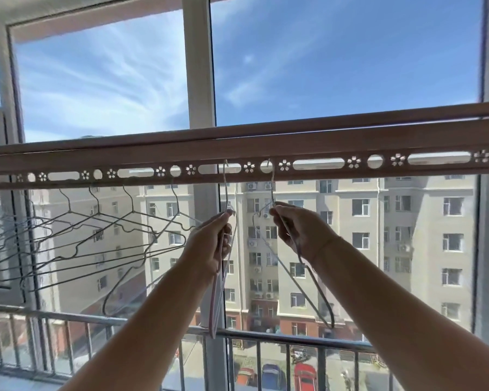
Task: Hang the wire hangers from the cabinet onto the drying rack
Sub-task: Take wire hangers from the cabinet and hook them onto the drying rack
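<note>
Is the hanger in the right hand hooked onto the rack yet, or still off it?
On. The hook of the right-hand hanger passes through a round hole in the rack bar, while the right hand holds its neck.

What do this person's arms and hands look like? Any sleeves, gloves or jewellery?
Both forearms are bare, with no sleeves in view and no gloves on the left hand or the right hand. A thin bracelet circles the right wrist. No rings or watch are visible.

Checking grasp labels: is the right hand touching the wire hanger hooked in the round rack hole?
Touching. The head view shows the right hand pinching the neck of the wire hanger, whose hook sits in a round hole of the drying rack bar.
</note>
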### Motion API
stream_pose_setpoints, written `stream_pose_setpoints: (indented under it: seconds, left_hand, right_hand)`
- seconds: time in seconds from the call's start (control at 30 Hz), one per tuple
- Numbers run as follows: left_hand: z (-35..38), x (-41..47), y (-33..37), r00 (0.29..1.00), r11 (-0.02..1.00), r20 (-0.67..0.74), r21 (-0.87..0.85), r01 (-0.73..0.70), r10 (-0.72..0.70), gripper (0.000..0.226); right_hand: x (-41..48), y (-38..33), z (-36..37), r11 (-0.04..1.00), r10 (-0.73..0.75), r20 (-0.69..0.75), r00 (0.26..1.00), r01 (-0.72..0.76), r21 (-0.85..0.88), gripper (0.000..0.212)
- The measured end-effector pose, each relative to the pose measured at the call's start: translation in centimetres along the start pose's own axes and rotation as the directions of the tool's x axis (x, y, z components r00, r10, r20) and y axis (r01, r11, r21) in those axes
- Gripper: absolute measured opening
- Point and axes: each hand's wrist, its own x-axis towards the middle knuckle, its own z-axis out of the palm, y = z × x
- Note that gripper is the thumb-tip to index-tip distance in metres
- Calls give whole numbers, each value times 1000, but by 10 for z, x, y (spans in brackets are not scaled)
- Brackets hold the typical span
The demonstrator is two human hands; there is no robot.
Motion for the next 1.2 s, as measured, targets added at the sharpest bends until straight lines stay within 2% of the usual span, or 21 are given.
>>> stream_pose_setpoints:
  seconds: [0.27, 0.53, 0.77, 0.9, 1.03, 1.1, 1.2]
  left_hand:
    - [-8, 19, -8, 999, 1000, -24, -8, 27, -28, 12]
    - [-14, 23, -16, 999, 999, -22, 25, 48, -48, 12]
    - [-32, 13, -29, 992, 992, -124, 112, 50, -36, 20]
    - [-61, -5, -45, 977, 989, -195, 93, 111, -91, 22]
    - [-86, -30, -79, 966, 964, -223, 202, 174, -128, 13]
    - [-91, -44, -105, 961, 940, -193, 242, 240, -196, 15]
    - [-85, -67, -144, 958, 882, -61, 377, 283, -281, 16]
  right_hand:
    - [13, 14, 3, 999, 26, -24, 999, -27, -22, 20]
    - [15, 25, -4, 998, 49, -42, 998, -47, 51, 15]
    - [4, 33, -17, 1000, 19, -75, 997, -17, 26, 11]
    - [-10, 53, -41, 986, -63, -133, 989, 41, -162, 12]
    - [-29, 76, -71, 911, -166, -120, 979, 106, -398, 26]
    - [-40, 88, -87, 859, -182, -98, 978, 110, -500, 28]
    - [-55, 106, -116, 764, -214, -70, 974, 122, -633, 33]
